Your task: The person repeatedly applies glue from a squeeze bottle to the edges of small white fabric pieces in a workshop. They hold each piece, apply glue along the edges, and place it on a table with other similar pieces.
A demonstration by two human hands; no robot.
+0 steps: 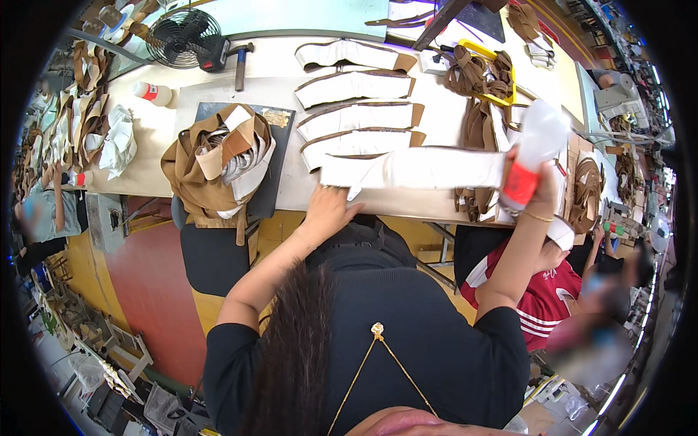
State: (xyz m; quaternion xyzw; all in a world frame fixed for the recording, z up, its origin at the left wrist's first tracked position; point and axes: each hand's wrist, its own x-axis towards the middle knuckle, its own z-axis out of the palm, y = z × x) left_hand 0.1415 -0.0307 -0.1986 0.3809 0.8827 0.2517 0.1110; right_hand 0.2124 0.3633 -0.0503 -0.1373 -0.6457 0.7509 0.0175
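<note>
A: Your right hand (539, 190) is wrapped around a bottle (535, 149), its lower part banded in red and its translucent part tilted away from you. It is blurred, so you can't make out the opening.

B: And your left hand (331, 211)?

A: That one is at the near edge of a long white strip (429, 168), by its left end. Some of your fingers are hidden there, so I can't tell whether they pinch the strip or merely rest against it.

B: Where does that strip run?

A: Sideways in front of you, along the near side of the table (407, 202), from your left hand to the bottle. Its right end is lost behind your right hand; whether you grip it there too, I can't tell.

B: Beyond it you have four shorter white strips (356, 87) with brown edges, one behind another, the nearest partly covered by the long one.

A: To your left, a brown bundle (193, 163) sits on a dark board (278, 163). Farther back you have a hammer (241, 69) near a black fan (183, 38).

B: On your right, brown pieces (476, 131) lie near the long strip, and a yellow tray (512, 76) of brown bands stands behind them.
</note>
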